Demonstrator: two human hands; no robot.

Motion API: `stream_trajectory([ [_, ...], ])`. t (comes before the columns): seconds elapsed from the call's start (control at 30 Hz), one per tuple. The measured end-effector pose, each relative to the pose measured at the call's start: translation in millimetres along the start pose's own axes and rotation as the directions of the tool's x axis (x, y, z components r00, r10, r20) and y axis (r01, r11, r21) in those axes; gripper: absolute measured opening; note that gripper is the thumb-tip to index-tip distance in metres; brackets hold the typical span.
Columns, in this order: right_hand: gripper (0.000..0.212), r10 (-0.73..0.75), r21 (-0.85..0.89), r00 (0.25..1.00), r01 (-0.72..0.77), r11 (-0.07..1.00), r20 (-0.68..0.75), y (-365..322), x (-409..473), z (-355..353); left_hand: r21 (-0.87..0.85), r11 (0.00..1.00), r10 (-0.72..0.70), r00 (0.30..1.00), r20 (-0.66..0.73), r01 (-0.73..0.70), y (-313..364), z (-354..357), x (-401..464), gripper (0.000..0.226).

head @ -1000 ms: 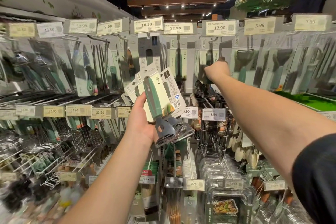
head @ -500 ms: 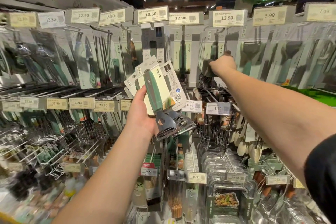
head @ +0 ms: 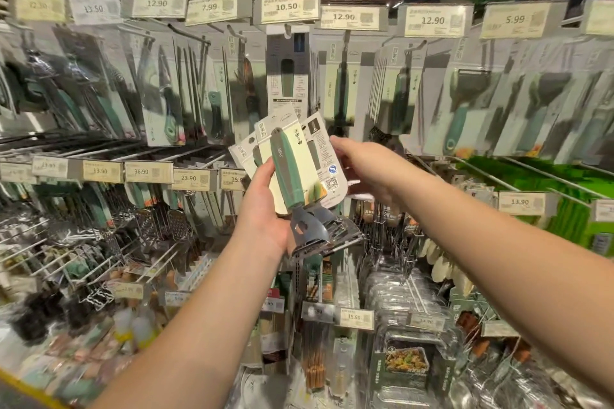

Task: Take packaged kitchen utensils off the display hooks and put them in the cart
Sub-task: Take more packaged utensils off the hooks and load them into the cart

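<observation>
My left hand (head: 265,209) grips a fanned bundle of packaged peelers (head: 292,169), each a green-handled tool on a pale card with its metal head hanging below. My right hand (head: 365,164) is at the bundle's right edge, its thumb on the rear card with the QR code (head: 327,156) and its fingers behind that card. More packaged utensils (head: 398,96) hang from the upper display hooks under price tags. No cart is in view.
Rows of hooks with carded knives, tongs and peelers fill the wall behind. A lower row of wire hooks (head: 156,229) carries graters and strainers at the left. Clear plastic containers (head: 402,302) are stacked at the lower right, with green packs (head: 571,209) further right.
My right hand has come down and left from the upper hook under the 12.90 tag to the bundle in my left hand. The left hand kept its grip.
</observation>
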State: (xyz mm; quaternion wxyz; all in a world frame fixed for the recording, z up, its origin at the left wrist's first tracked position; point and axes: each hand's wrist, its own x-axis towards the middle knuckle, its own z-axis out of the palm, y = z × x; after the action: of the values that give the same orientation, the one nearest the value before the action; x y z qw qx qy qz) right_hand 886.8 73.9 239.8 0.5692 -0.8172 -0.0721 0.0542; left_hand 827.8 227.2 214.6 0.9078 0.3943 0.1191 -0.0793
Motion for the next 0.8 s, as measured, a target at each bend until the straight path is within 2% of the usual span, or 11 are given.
stream_trajectory([
  [0.07, 0.041, 0.034, 0.127, 0.999, -0.035, 0.991, 0.01, -0.5, -2.7, 2.7, -0.004, 1.0, -0.006, 1.0, 0.007, 0.006, -1.5, 0.8, 2.3, 0.033],
  [0.23, 0.036, 0.076, 0.164, 0.995, -0.087, 0.983, 0.07, 1.5, -4.9, 5.7, 0.011, 1.0, 0.013, 0.999, 0.042, -0.014, -0.9, 3.1, 2.0, 0.03],
  [0.43, 0.014, 0.122, 0.351, 0.98, -0.172, 0.921, 0.158, 0.1, -8.9, 12.8, 0.035, 0.998, 0.056, 0.998, 0.039, -0.057, -3.3, 5.6, 2.9, 0.029],
  [0.67, 0.014, 0.124, 0.545, 0.988, -0.155, 0.824, 0.094, -10.6, -13.8, 4.3, -0.06, 0.997, 0.045, 0.995, 0.089, -0.04, 12.6, 0.2, 8.9, 0.034],
  [0.73, 0.021, 0.107, 0.633, 0.989, -0.147, 0.76, 0.101, -13.6, -14.5, -2.7, -0.056, 0.996, 0.066, 0.997, 0.029, -0.064, 19.9, -6.5, 15.3, 0.039],
  [0.8, 0.038, 0.084, 0.69, 0.993, -0.117, 0.714, 0.082, -16.8, -13.9, -9.0, -0.039, 0.996, 0.078, 0.997, 0.002, -0.077, 25.6, -11.9, 20.2, 0.04],
])
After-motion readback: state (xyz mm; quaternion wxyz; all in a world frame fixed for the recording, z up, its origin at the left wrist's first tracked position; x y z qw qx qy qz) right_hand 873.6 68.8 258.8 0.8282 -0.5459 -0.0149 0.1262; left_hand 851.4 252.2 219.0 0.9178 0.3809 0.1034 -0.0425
